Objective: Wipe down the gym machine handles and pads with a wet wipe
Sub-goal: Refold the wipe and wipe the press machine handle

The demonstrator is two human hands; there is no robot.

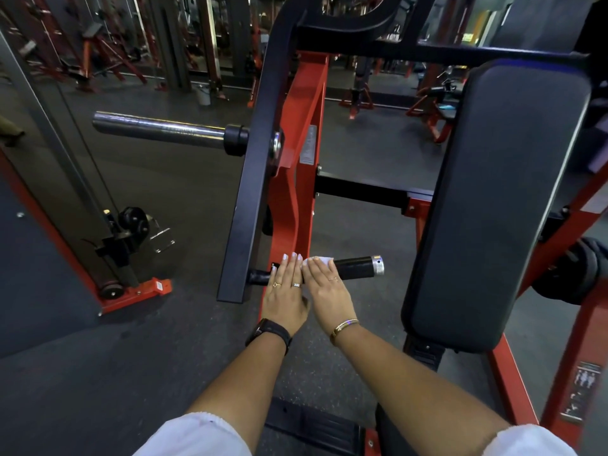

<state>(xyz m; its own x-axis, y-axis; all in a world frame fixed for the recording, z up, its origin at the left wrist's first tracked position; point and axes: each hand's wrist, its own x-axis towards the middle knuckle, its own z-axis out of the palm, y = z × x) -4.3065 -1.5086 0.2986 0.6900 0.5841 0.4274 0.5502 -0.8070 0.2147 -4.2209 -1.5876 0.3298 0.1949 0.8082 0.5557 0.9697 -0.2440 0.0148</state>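
Both hands are laid side by side, fingers flat and extended, over the black handle just below the middle of the frame: the left hand is rested on its inner end, and the right hand is pressed on a white wet wipe draped over the grip, neither being closed around it. The handle's silver end cap is left bare to the right, near the large black pad at the right of the frame.

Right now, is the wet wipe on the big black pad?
No, the wet wipe lies on the black handle under the right hand, left of the pad.
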